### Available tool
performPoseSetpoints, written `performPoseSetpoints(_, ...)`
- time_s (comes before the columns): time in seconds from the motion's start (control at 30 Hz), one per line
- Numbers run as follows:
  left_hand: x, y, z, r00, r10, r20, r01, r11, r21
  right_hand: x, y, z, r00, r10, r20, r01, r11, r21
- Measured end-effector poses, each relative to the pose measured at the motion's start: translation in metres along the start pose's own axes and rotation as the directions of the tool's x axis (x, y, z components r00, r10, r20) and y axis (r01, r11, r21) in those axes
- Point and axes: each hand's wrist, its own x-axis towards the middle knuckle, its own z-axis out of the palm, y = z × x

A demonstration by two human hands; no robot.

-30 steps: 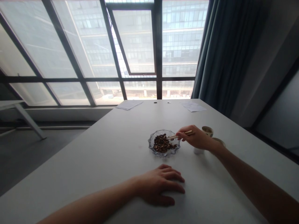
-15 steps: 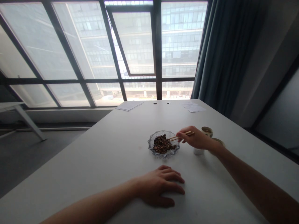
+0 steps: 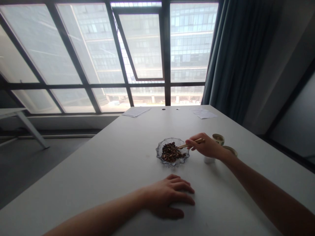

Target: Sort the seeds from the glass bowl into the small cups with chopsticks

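A scalloped glass dish [image 3: 159, 156] full of dark brown seeds [image 3: 170, 152] sits mid-table. My right hand [image 3: 208, 147] is closed round a pair of wooden chopsticks [image 3: 190, 144], whose tips reach into the seeds at the dish's right side. Behind that hand stand small cups: one [image 3: 218, 138] beyond it, another [image 3: 230, 150] by the wrist, and a white one [image 3: 209, 160] partly hidden under the palm. My left hand [image 3: 169, 195] lies flat on the white table [image 3: 110, 170], fingers stretched out, nearer to me than the dish and holding nothing.
Sheets of paper lie at the far edge of the table, one at the left [image 3: 136, 111] and one at the right [image 3: 204, 114]. Large windows and a dark curtain [image 3: 236, 55] stand beyond. Another table's leg [image 3: 29, 126] shows at the left.
The chopstick tips have dipped slightly lower into the seeds. My left hand has stayed where it was.
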Motion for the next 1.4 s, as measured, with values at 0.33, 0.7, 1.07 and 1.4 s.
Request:
performPoseSetpoints(0.33, 0.001, 0.001, -0.002, 1.000, -0.006, 0.017, 0.006, 1.000, -0.011, -0.001, -0.005, 0.002, 0.996, 0.000, -0.084, -0.004, 0.999, -0.047)
performPoseSetpoints(0.7, 0.000, 0.001, -0.002, 1.000, -0.008, 0.018, 0.008, 1.000, -0.006, -0.012, -0.021, -0.022, 0.995, -0.002, -0.104, -0.015, 0.988, -0.153)
performPoseSetpoints(1.07, -0.001, 0.000, 0.001, 1.000, -0.005, -0.008, 0.005, 1.000, -0.019, -0.003, -0.001, -0.010, 1.000, 0.030, 0.002, -0.030, 0.999, -0.013)
performPoseSetpoints(1.4, -0.001, 0.000, 0.001, 1.000, -0.003, -0.011, 0.003, 1.000, -0.006, -0.002, 0.002, -0.004, 0.995, 0.035, -0.090, -0.035, 0.999, 0.012)
